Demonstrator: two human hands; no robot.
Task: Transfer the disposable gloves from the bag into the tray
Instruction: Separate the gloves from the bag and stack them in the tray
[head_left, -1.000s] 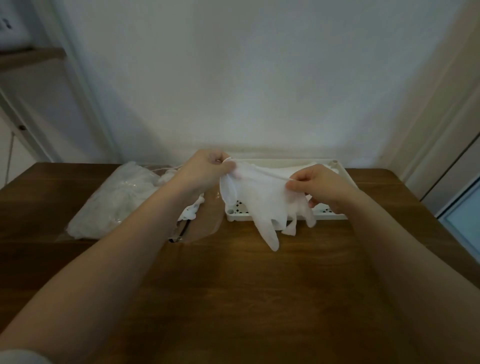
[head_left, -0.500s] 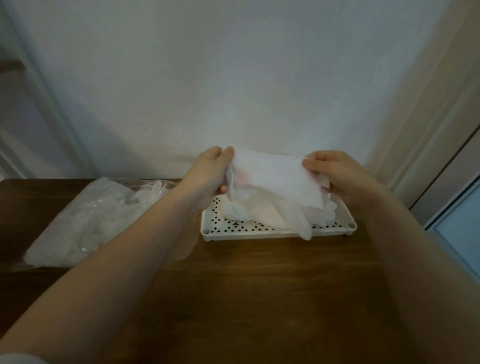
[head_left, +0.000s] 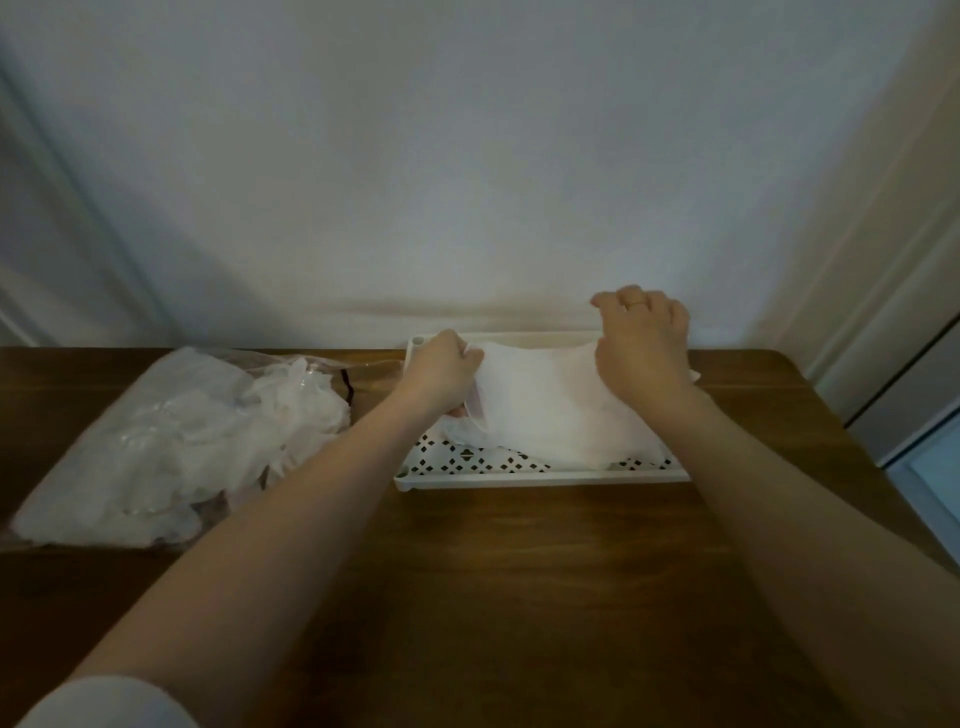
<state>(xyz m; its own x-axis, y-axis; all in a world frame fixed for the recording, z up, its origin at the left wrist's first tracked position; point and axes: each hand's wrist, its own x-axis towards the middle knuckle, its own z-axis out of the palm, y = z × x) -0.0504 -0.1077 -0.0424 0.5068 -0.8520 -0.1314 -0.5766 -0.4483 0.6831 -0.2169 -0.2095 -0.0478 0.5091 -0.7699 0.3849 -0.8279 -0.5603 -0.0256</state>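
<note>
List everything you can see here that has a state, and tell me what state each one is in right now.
Glove bag: lying flat on the table, still full of gloves, mouth open.
Perforated tray: on the table, holding gloves.
Disposable glove: spread over the tray.
Left hand: pinching the glove's edge.
Right hand: fingers curled above the glove; grip unclear.
</note>
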